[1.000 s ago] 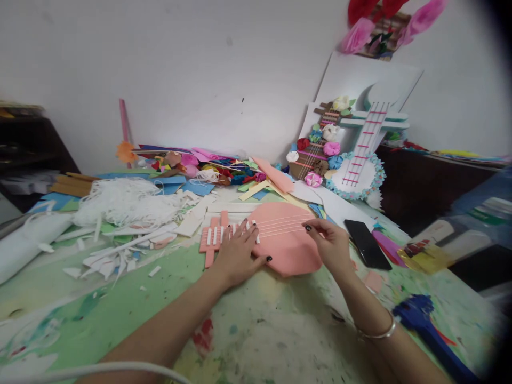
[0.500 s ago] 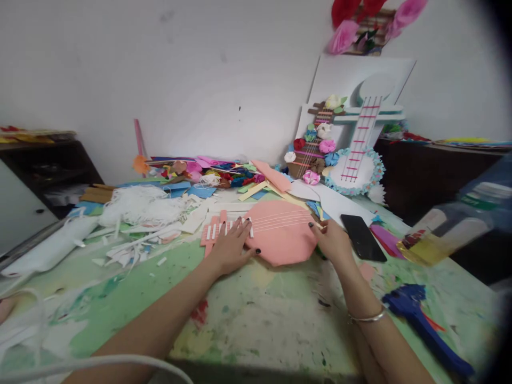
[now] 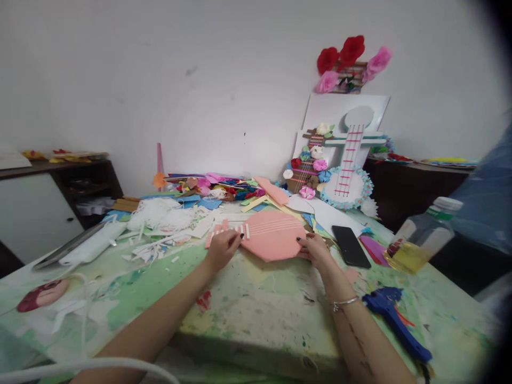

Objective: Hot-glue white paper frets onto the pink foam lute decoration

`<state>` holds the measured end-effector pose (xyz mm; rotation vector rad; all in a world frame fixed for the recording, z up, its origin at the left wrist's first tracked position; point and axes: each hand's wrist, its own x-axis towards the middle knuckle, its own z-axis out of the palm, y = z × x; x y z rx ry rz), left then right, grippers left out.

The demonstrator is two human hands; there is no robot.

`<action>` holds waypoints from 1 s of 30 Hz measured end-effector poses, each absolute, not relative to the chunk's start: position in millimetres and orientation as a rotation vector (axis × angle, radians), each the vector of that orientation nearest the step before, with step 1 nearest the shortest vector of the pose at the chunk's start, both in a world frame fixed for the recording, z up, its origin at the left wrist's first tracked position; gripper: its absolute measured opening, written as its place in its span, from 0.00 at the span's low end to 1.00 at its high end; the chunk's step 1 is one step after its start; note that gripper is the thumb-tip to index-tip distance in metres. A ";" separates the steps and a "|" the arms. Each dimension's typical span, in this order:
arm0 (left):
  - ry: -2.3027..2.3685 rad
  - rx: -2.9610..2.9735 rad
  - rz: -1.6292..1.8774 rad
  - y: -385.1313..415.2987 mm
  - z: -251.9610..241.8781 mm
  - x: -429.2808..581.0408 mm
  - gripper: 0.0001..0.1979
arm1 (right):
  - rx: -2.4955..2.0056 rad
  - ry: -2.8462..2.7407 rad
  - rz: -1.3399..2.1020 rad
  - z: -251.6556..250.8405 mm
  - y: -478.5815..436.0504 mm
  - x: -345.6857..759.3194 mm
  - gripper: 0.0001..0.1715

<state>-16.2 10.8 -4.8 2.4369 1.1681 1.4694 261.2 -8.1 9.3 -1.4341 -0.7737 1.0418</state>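
A pink foam guitar [image 3: 272,237] with white strings and white fret strips lies on the paint-stained table [image 3: 260,314]. My left hand [image 3: 221,248] grips its neck, fingers curled round the fretted part. At the body's right edge, my right hand [image 3: 316,248] pinches the foam with dark-nailed fingers. A thin bracelet circles my right wrist.
A black phone [image 3: 351,246] lies right of the guitar, a blue glue gun [image 3: 394,322] nearer me, a bottle of yellow liquid [image 3: 420,237] at right. Paper scraps [image 3: 160,224] and finished craft guitars [image 3: 340,170] crowd the back. A person in blue stands at far right.
The camera has pulled back and tilted up. My left hand went from lying flat on the neck to curling round it; my right hand shifted to the body's right edge.
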 end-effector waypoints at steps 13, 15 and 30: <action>0.940 1.722 1.326 13.0 -1.9 35.7 0.24 | -0.827 -0.659 1.004 4.9 -11.2 223.3 0.29; 0.826 1.519 1.470 17.8 7.4 45.1 0.26 | -0.769 -0.686 1.060 -1.0 -14.9 205.9 0.31; 0.733 1.461 1.340 82.8 68.3 -28.8 0.26 | -0.916 -0.730 1.111 -0.5 -10.6 225.6 0.30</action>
